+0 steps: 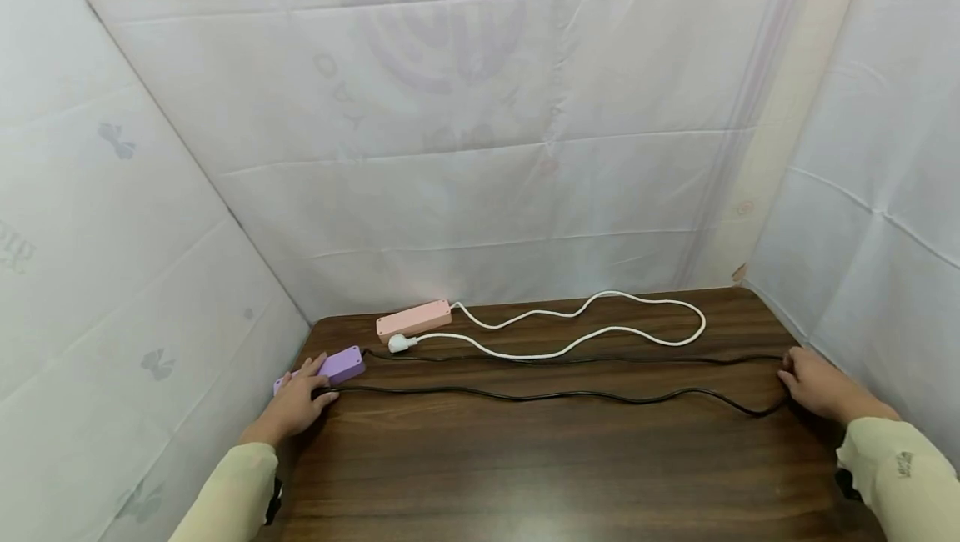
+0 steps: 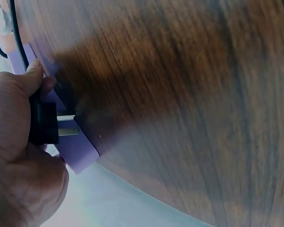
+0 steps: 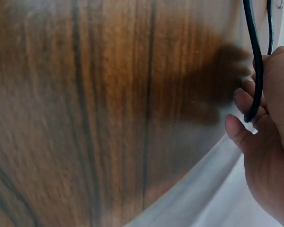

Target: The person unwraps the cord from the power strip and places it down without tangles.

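Observation:
On the table's left side, my left hand (image 1: pixel 302 398) holds a black two-pin plug (image 2: pixel 43 124), its metal prongs pointing away from the palm in the left wrist view. Fingers of that hand also lie over a purple power strip (image 1: pixel 347 364). From strip and plug, a black cord (image 1: pixel 517 398) runs rightward in two nearly parallel lengths. At the table's right edge, my right hand (image 1: pixel 821 383) grips the bend of this cord with curled fingers; the right wrist view shows the cord loop (image 3: pixel 256 71) passing by the fingertips.
Behind the purple strip lies a pink power strip (image 1: pixel 414 320) with a white cord (image 1: pixel 600 330) looped to the right. Its white plug (image 1: pixel 401 343) rests just in front of it. Pale cloth walls (image 1: pixel 465 192) border the brown wooden table (image 1: pixel 540 467) at the back and sides.

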The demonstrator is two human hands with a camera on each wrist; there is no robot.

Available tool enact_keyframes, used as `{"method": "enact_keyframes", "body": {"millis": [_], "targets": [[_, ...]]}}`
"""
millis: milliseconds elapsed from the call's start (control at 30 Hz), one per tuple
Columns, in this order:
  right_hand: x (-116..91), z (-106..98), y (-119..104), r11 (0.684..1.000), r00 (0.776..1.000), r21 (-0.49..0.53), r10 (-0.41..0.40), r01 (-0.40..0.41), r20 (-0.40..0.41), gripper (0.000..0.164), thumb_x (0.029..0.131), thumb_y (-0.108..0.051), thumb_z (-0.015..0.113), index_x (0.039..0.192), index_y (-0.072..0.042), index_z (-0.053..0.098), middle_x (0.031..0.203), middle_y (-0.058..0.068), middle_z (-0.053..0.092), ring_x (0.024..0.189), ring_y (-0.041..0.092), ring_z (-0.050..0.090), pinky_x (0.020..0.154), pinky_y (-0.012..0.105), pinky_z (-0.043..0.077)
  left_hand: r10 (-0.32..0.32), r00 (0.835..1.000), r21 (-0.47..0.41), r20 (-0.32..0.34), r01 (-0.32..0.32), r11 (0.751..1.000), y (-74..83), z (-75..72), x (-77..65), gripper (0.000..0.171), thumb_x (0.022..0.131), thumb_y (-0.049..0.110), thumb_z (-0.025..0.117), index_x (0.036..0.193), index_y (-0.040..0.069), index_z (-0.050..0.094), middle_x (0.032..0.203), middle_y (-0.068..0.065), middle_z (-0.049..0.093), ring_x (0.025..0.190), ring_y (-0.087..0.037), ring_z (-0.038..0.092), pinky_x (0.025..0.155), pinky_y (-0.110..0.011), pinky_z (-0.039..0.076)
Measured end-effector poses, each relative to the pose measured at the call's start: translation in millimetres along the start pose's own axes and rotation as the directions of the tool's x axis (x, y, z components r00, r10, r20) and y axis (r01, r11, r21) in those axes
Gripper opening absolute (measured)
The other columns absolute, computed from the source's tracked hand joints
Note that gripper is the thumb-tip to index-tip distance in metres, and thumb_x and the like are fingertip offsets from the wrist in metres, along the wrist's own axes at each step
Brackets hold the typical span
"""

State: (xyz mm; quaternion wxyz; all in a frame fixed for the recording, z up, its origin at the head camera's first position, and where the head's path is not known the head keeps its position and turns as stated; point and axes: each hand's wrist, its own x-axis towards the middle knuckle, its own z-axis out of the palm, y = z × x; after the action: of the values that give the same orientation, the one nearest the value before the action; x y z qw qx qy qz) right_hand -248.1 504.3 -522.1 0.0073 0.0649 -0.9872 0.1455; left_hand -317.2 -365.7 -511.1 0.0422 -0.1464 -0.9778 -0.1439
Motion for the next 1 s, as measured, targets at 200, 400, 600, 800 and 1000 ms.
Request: {"method": "enact_keyframes", "body": {"millis": [200,400,600,800,1000], "targets": [[-0.6,1.2,0.9,0.998,0.999,0.052,0.039,-0.039,0.003,0.021,0.106,-0.003,0.054,0.101,0.015,0.045,0.091,0.029,0.053,0.080,0.033,0.055,0.070,0.046,0.048,-0.011,1.000,-0.071,0.004,0.011,0.997,-0.8,-0.8,4.6,0.017,0.095,0.017,0.079,0.094,0.000,0.077,0.161,-0.037,0.042,0.150,-0.065,0.032,0.116,-0.084,0.022],[4.9,2.9,-4.7,0.998,0.998,0.016,0.065,-0.064,-0.006,0.036,0.106,-0.010,0.060,0.103,0.024,0.048,0.096,0.041,0.056,0.087,0.048,0.062,0.078,0.059,0.054,-0.049,0.998,-0.153,0.026,0.053,0.987,-5.6,-1.3,4.0,0.020,0.092,0.021,0.082,0.084,0.004,0.074,0.163,-0.036,0.040,0.153,-0.064,0.026,0.119,-0.083,0.017],[12.3,4.8,-6.6,0.997,0.997,-0.006,0.073,-0.073,0.018,0.048,0.107,-0.017,0.060,0.108,0.029,0.048,0.104,0.048,0.053,0.095,0.057,0.061,0.083,0.062,0.054,-0.091,0.995,-0.160,0.037,0.096,0.982,-13.8,-1.6,2.7,0.026,0.088,0.026,0.086,0.085,0.002,0.077,0.164,-0.033,0.040,0.154,-0.063,0.026,0.120,-0.082,0.015],[13.3,4.4,-3.5,0.998,0.997,0.015,0.067,-0.068,0.031,0.053,0.108,-0.020,0.060,0.112,0.032,0.047,0.107,0.051,0.052,0.098,0.062,0.060,0.084,0.063,0.054,-0.113,0.993,-0.175,0.037,0.118,0.977,-13.0,-3.1,5.5,0.030,0.085,0.027,0.088,0.087,-0.001,0.078,0.164,-0.032,0.040,0.155,-0.062,0.025,0.122,-0.080,0.014],[12.3,5.5,-1.9,0.997,0.998,0.048,0.064,-0.065,0.030,0.048,0.107,-0.018,0.060,0.107,0.029,0.048,0.102,0.046,0.053,0.090,0.050,0.061,0.080,0.059,0.055,-0.118,0.992,-0.202,0.044,0.124,0.972,-10.5,-4.2,8.2,0.031,0.084,0.027,0.088,0.091,-0.001,0.080,0.163,-0.031,0.044,0.155,-0.060,0.027,0.122,-0.081,0.012]]}}
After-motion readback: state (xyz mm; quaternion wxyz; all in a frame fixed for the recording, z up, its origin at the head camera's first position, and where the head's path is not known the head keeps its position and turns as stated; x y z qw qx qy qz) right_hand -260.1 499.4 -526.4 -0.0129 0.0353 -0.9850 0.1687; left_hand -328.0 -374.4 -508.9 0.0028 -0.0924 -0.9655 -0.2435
